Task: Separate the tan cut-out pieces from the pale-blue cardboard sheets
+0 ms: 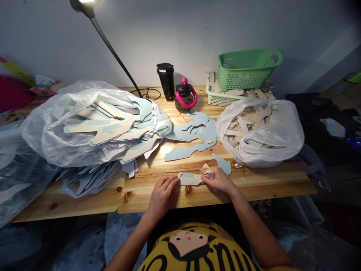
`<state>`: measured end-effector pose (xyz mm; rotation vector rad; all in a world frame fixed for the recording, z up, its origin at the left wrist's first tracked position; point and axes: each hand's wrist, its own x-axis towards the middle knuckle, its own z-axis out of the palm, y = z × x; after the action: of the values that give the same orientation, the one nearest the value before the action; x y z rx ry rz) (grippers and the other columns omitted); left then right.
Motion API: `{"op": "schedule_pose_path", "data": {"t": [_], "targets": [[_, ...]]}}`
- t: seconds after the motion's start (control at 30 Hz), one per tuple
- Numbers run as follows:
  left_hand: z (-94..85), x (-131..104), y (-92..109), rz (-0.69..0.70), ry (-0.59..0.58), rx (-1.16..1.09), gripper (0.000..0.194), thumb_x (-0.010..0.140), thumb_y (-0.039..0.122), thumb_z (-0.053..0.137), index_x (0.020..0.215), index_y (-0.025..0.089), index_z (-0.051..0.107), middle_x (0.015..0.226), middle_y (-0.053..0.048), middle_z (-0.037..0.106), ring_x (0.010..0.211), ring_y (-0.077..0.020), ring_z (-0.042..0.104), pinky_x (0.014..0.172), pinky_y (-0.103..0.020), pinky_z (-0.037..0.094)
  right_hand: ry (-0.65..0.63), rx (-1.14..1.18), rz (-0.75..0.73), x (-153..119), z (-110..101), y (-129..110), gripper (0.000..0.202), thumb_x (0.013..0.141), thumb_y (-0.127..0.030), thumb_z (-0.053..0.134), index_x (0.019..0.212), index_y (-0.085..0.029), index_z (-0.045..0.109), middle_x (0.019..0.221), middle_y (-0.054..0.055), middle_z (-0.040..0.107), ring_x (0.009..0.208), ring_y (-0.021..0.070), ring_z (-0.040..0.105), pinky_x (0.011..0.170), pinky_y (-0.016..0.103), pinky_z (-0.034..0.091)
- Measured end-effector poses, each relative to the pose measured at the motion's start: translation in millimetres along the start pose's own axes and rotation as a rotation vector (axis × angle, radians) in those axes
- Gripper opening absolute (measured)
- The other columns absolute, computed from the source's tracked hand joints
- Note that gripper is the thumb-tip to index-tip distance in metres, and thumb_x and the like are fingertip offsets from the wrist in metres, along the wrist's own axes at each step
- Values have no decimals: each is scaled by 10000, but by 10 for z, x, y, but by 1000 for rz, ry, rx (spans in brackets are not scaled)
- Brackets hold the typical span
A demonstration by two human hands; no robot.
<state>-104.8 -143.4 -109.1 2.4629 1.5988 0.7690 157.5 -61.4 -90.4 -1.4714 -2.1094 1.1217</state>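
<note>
A flat cut piece, cream with a pale blue patch, lies near the table's front edge. My left hand has its fingers together on the left end of this piece, thumb hidden. At the other end my right hand is closed in a pinch on a small beige piece, which touches or overlaps the longer one. Just beyond my right fingers lies a curved pale blue piece. Farther back are more blue pieces, some overlapping.
A clear plastic bag full of cut pieces stands left, another bag of beige scraps right. Behind are a black tumbler, a pink-handled bottle, a green basket on a pale scrap tray, and a lamp.
</note>
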Motion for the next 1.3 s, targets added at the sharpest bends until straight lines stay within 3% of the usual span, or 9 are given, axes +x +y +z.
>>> {"op": "schedule_pose_path", "data": {"t": [0.4, 0.53, 0.7, 0.9, 1.03, 1.13, 1.3], "targets": [[4, -26, -3, 31, -58, 89, 335, 922, 103, 491, 1233, 198, 572, 1352, -31, 570, 1034, -216, 531, 884, -387, 430, -10, 22, 13, -18, 28, 43, 325, 823, -408, 566, 675, -118, 555, 625, 8, 566, 576, 84, 464, 563, 200, 306], [2, 6, 18, 55, -93, 135, 243, 910, 130, 538, 1139, 188, 597, 1388, -17, 541, 1016, -235, 527, 870, -404, 419, 8, 28, 39, -24, 35, 43, 348, 819, -434, 576, 679, -116, 565, 638, 18, 580, 576, 89, 471, 561, 205, 307], [6, 43, -2, 101, -128, 86, 191, 909, 95, 517, 1080, 149, 583, 1395, -40, 532, 1139, -233, 510, 957, -398, 425, 52, -16, 63, -23, 52, 45, 357, 809, -449, 589, 672, -120, 563, 660, 32, 593, 605, 104, 493, 571, 211, 300], [-17, 146, 65, 148, -138, 24, 154, 938, 113, 480, 1054, 137, 578, 1329, -75, 570, 1178, -220, 518, 1020, -395, 444, 34, -52, -8, -23, 34, -22, 277, 829, -344, 557, 652, -134, 529, 627, 3, 545, 600, 80, 438, 574, 212, 262], [17, 276, 251, 199, -153, -29, 235, 955, 131, 443, 1156, 150, 565, 1245, -79, 610, 1055, -191, 584, 933, -348, 501, 42, -87, 7, -28, 26, -66, 261, 829, -326, 556, 659, -129, 530, 631, 4, 539, 605, 78, 424, 578, 210, 260], [102, 355, 383, 178, -108, 9, 245, 947, 149, 465, 1172, 159, 562, 1174, -62, 642, 966, -183, 600, 840, -322, 515, 47, -35, 29, -42, 2, -47, 298, 795, -396, 628, 692, -120, 583, 661, 11, 568, 621, 85, 447, 578, 199, 281], [211, 413, 460, 115, -58, 135, 186, 910, 212, 565, 1092, 181, 585, 885, -17, 660, 791, -184, 572, 639, -305, 455, -123, 173, -14, -73, -69, 77, 339, 756, -422, 689, 698, -100, 597, 651, -5, 535, 617, 69, 416, 546, 170, 282]]}}
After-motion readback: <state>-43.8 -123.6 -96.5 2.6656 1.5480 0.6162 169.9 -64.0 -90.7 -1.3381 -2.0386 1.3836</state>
